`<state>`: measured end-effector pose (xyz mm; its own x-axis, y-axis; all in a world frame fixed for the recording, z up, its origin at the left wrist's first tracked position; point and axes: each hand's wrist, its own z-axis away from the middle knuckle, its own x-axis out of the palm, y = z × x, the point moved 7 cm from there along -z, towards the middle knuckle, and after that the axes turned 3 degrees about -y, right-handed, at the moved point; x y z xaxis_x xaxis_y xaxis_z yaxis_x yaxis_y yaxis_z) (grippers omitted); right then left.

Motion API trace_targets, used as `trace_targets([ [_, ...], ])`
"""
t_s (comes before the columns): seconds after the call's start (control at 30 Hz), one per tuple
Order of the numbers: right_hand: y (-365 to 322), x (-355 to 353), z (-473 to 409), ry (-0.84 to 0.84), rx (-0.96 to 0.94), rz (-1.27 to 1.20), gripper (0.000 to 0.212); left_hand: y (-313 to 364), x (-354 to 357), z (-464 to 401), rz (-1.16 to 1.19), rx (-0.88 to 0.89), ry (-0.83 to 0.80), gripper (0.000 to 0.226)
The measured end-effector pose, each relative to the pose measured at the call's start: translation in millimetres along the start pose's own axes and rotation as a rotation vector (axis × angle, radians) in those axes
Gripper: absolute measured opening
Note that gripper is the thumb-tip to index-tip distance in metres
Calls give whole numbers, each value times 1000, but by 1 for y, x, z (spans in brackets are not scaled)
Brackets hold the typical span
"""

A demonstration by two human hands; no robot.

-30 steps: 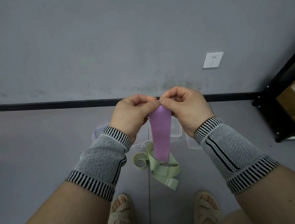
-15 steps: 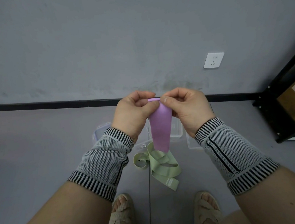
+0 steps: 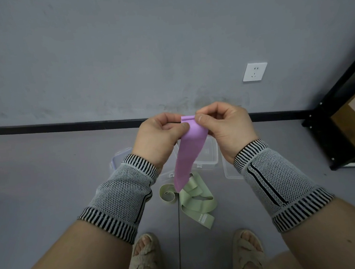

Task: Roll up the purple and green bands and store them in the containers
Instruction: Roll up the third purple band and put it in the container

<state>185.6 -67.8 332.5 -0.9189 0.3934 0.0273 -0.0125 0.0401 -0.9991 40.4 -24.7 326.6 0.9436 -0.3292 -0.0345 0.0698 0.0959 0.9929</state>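
Pinching purple band [image 3: 189, 150]: both hands | grey floor [image 3: 48, 176], green band [image 3: 196, 200] | wall socket [image 3: 255, 71]

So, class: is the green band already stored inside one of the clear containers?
No: the green band lies loose on the floor in front of the clear containers, outside them.

Two hands: left [image 3: 159, 139], right [image 3: 227, 128]. One purple band [image 3: 189, 152]. One green band [image 3: 195, 198]. Clear containers [image 3: 208, 155]: number unclear. Two wrist sleeves [image 3: 124, 193]. Two sandals [image 3: 145, 258]. One socket [image 3: 255, 72].
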Motion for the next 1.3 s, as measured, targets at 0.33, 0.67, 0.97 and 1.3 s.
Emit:
trace_targets([
  [0.33, -1, 8, 3, -84, -17, 60, 24, 2, -5, -2, 45, 20, 27, 12],
  [0.67, 0, 4, 2, -59, -14, 66, 19, 1, -7, -2, 50, 7, 32, 17],
  [0.97, -4, 5, 4, -64, -73, 116, 28, 1, -6, -2, 48, -12, 10, 9],
  [1.3, 2, 3, 5, -29, 24, 57, 13, 10, -9, 1, 99, 48, 53, 18],
])
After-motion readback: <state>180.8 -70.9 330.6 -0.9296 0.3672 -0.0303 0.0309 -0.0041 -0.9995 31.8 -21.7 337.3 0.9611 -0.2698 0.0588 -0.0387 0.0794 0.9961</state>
